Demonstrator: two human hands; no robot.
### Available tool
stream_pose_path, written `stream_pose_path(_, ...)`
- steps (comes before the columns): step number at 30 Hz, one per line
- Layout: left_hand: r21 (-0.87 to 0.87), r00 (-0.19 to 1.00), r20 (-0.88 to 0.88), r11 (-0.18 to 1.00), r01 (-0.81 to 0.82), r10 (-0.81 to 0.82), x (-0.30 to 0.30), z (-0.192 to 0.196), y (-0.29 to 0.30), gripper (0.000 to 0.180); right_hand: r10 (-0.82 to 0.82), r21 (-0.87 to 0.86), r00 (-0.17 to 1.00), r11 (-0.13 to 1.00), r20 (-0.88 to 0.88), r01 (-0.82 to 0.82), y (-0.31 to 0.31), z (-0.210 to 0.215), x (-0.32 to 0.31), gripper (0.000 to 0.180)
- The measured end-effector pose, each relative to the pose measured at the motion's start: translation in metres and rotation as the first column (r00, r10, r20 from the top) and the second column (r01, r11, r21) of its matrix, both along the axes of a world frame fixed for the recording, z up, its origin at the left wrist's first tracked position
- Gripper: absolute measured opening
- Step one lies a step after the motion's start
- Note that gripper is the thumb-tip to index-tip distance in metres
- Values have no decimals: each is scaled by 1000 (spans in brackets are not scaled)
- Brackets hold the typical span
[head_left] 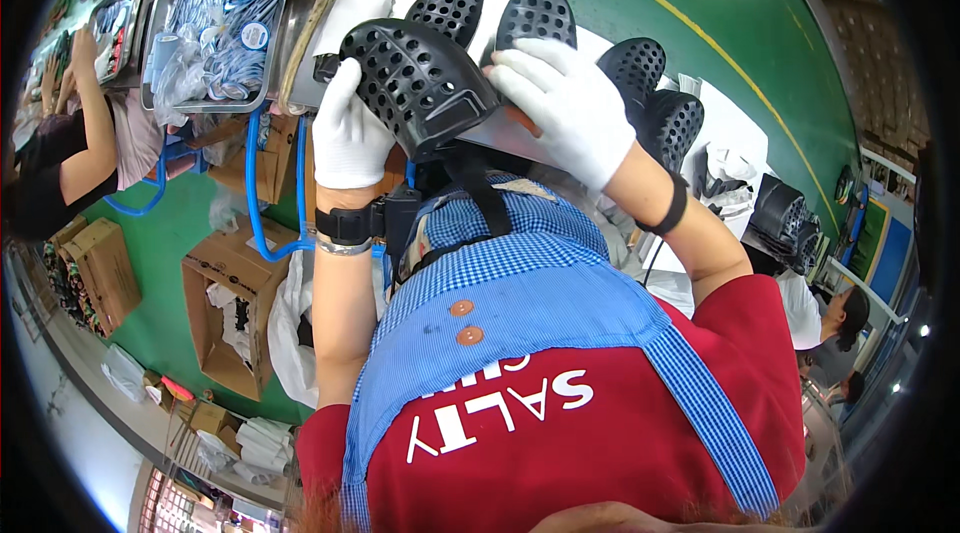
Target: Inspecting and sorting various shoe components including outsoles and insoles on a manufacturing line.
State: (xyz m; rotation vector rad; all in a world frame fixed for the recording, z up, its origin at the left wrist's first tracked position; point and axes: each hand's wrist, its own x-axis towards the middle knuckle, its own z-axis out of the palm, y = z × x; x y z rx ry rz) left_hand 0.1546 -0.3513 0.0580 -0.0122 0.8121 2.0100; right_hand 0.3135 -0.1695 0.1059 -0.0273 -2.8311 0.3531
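Observation:
A black clog [415, 83] with round holes over its upper is held up, tilted, above the white worktable. My left hand [350, 138], in a white glove, grips its left side with the thumb up along the edge. From the right, my gloved right hand [570, 113] reaches in with fingers stretched out. Its fingertips are close to the held clog's right edge and overlap another black clog [537, 13] behind; whether they touch is unclear. A small orange-brown piece [523, 121] shows below those fingers.
More black clogs [445, 8] stand along the white table [600, 28], others [670, 123] to the right. At left, a metal tray [215, 43] holds bagged blue-white strips. Blue tubing [255, 183] and an open carton [235, 303] are below. Another person's arm [90, 123] works at far left.

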Motion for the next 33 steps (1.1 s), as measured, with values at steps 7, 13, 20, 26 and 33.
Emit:
stream_pose_path(7,38,996,-30,996,80,-79,6,11,20,46,-35,-242,995,970,-92,12,14,-11,6,59)
stream_pose_path(13,-48,71,-996,988,149,-59,-7,17,66,34,-96,-318,995,944,-4,90,25,-11,31,74)
stream_pose_path(20,-212,676,-666,949,234,-316,5,-6,128,44,-180,-677,980,733,-87,75,38,2,51,80)
stream_pose_path(26,-279,247,-936,957,-84,-251,13,-13,134,44,-145,-116,989,983,-6,143,15,-5,30,59)
stream_pose_path(33,-272,-105,-948,936,-226,-301,67,-3,121,68,-366,-506,930,809,-37,299,16,-37,50,58)
